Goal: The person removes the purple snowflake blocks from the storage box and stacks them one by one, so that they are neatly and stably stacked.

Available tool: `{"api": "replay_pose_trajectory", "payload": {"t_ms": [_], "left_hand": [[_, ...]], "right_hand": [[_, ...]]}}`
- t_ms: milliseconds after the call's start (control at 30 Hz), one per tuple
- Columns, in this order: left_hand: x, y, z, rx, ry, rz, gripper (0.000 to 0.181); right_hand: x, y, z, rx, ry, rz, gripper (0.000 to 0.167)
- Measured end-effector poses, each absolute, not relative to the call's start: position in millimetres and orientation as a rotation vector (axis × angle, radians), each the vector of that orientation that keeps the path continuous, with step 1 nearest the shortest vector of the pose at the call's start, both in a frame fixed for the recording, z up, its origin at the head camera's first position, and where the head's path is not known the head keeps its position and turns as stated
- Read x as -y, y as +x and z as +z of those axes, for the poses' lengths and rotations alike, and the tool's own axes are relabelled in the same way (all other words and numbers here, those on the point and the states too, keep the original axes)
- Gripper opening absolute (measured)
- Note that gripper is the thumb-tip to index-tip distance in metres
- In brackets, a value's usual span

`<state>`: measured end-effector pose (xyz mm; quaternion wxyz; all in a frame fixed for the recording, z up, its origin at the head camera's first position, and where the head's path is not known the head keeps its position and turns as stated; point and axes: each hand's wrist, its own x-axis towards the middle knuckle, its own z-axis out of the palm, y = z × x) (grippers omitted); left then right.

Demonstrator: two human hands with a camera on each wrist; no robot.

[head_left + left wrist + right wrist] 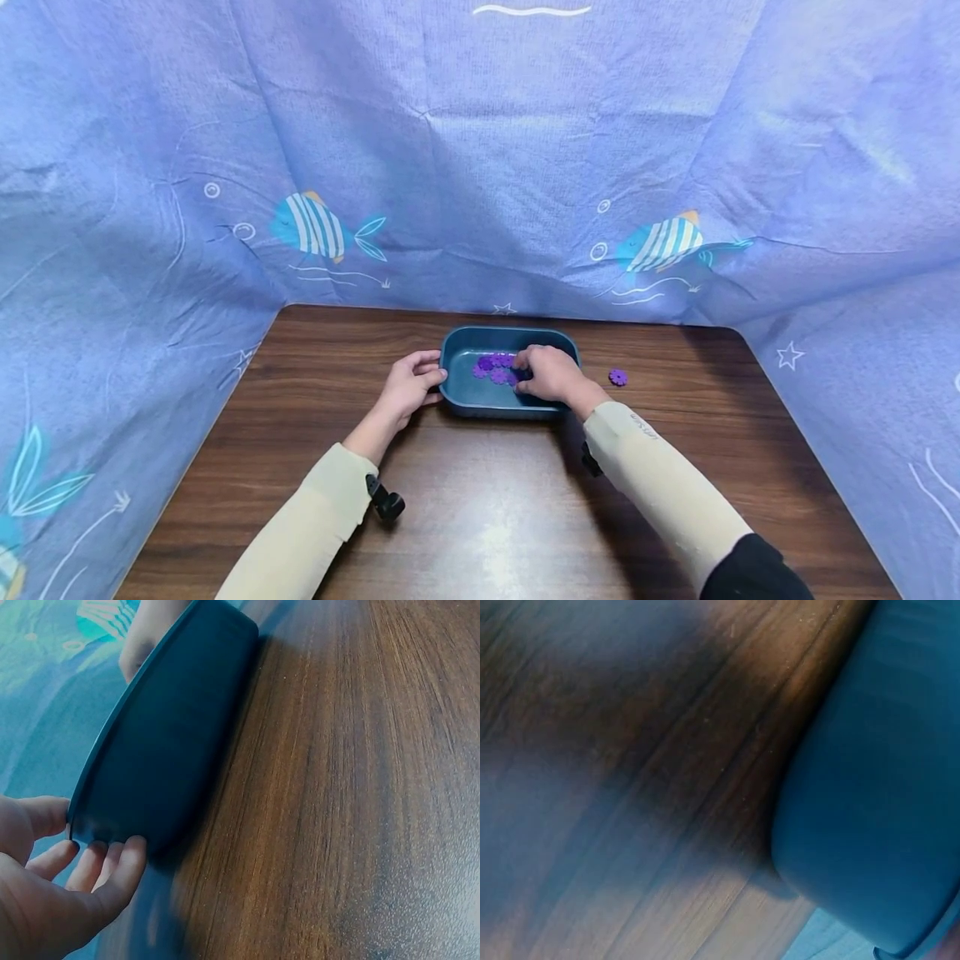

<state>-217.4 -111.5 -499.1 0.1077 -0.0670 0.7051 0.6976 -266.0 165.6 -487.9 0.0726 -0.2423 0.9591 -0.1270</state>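
A dark teal bin stands at the table's back with several purple flower-shaped pieces inside. My left hand rests its spread fingertips on the bin's left end. In the left wrist view, the fingers of my left hand touch the rim and outer wall of the bin. My right hand reaches over the bin's front right side, fingertips apart at the purple pieces; no piece shows lifted. The right wrist view shows the bin's outer wall, but the right fingers are hidden there.
One purple piece lies on the wooden table to the right of the bin. A blue cloth with fish prints hangs behind the table and along both sides. A black wrist device sits at the left sleeve.
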Motion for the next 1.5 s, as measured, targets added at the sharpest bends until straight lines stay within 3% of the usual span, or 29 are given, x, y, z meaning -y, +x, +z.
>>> {"api": "replay_pose_trajectory", "payload": {"t_ms": [1067,1333,1500], "left_hand": [[111.4,-216.3,-502.6,-2.095,-0.221,2.028,0.043],[110.6,-216.5,-502.9,-2.105,-0.200,2.031,0.043],[110.0,-215.9,-501.4,-2.110,-0.211,2.018,0.043]], "right_hand": [[-166.7,-266.9,-488.2,-2.896,-0.677,-0.388,0.031],[-174.7,-268.3,-485.0,-2.833,-0.755,-0.548,0.023],[-178.8,-265.4,-476.3,-2.838,-0.814,-0.633,0.025]]}}
